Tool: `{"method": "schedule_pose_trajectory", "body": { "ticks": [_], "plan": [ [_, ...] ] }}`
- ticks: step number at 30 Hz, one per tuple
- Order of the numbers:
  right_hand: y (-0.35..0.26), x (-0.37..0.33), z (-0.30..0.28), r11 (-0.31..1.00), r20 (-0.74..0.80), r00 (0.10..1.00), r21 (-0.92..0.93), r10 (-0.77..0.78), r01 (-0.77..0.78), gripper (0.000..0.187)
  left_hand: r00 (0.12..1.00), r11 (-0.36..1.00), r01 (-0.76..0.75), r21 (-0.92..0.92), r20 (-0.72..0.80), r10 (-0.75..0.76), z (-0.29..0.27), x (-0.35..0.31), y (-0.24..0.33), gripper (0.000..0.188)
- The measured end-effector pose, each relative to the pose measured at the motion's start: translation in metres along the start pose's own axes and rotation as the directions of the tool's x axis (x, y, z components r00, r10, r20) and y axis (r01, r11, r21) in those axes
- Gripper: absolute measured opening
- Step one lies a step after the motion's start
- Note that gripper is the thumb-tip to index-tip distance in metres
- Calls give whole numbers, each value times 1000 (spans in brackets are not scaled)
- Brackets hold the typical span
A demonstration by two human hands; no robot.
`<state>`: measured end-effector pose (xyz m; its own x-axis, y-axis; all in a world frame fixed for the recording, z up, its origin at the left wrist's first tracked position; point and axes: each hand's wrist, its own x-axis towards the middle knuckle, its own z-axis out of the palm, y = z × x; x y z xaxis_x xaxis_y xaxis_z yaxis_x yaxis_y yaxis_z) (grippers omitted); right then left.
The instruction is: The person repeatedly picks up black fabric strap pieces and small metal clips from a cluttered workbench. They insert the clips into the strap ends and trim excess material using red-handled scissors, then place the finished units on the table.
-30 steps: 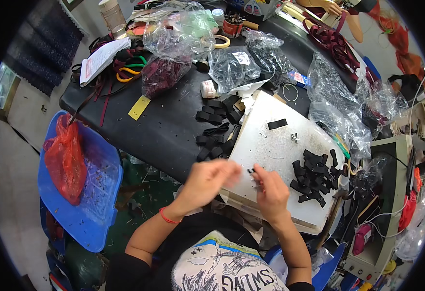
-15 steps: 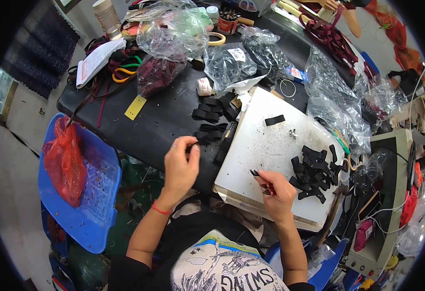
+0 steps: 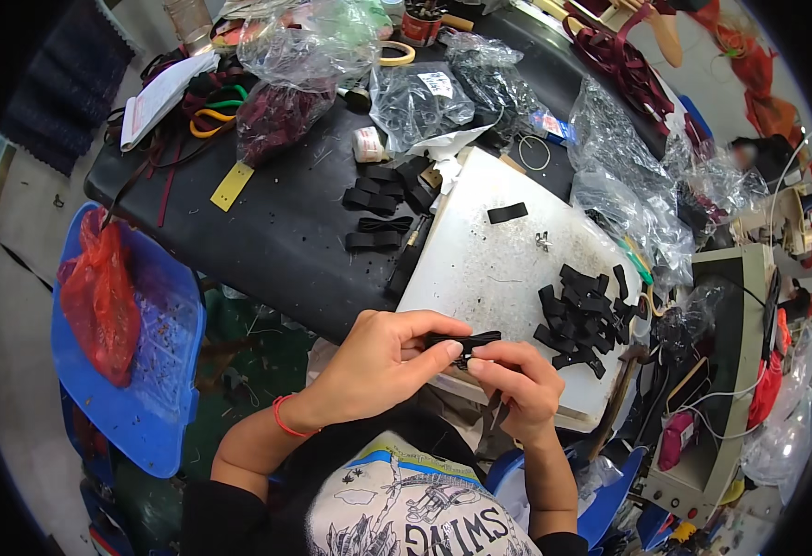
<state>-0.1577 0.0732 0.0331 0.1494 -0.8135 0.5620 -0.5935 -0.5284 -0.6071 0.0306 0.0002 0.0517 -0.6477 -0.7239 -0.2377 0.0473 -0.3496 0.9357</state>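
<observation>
Above the near edge of the white board (image 3: pixel 466 278), both hands meet at a black folded ribbon bow (image 3: pixel 475 340). My left hand (image 3: pixel 378 363) pinches the bow's left side between thumb and fingers. Against its front, the fingers of my right hand (image 3: pixel 522 380) press closed, and a narrow dark strip (image 3: pixel 492 410) hangs below them. What the right fingertips pinch is partly hidden. On the board's right side lies a pile of short black ribbon pieces (image 3: pixel 582 310). One single ribbon piece (image 3: pixel 507 213) lies farther back, near a small metal bit (image 3: pixel 542 241).
Folded black ribbon bows (image 3: pixel 374 196) lie on the black table (image 3: pixel 276 241) left of the board, near a white jar (image 3: pixel 367 145) and yellow card (image 3: pixel 231 187). Clear plastic bags (image 3: pixel 420 107) crowd the back. At left is a blue plastic tray (image 3: pixel 170 324) with a red bag (image 3: pixel 100 301).
My left hand has come from beside the bows on the table to the board's near edge with a bow. My right hand has moved slightly down and left to meet it. The view has shifted.
</observation>
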Motion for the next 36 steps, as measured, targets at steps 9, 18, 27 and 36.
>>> {"method": "schedule_pose_trajectory", "body": {
  "ticks": [9, 18, 27, 36],
  "plan": [
    [-3, 6, -1, 993, 13, 993, 12, 121, -122, 38, 996, 984, -86, 156, -19, 90, -1, -4, 4, 23],
    [-5, 25, -15, 968, 266, 931, -57, 249, -243, 42, 975, 920, -214, 327, 7, 224, -1, -6, -5, 24],
    [-7, 15, -6, 419, 352, 615, 492, 706, -763, 33, 999, 990, -49, -130, 0, 49, -5, -3, -19, 26],
    [-14, 3, 13, 182, 336, 565, 719, 753, -670, 22, 985, 976, -150, -157, 61, 161, -6, 3, -28, 27]
  ]
}}
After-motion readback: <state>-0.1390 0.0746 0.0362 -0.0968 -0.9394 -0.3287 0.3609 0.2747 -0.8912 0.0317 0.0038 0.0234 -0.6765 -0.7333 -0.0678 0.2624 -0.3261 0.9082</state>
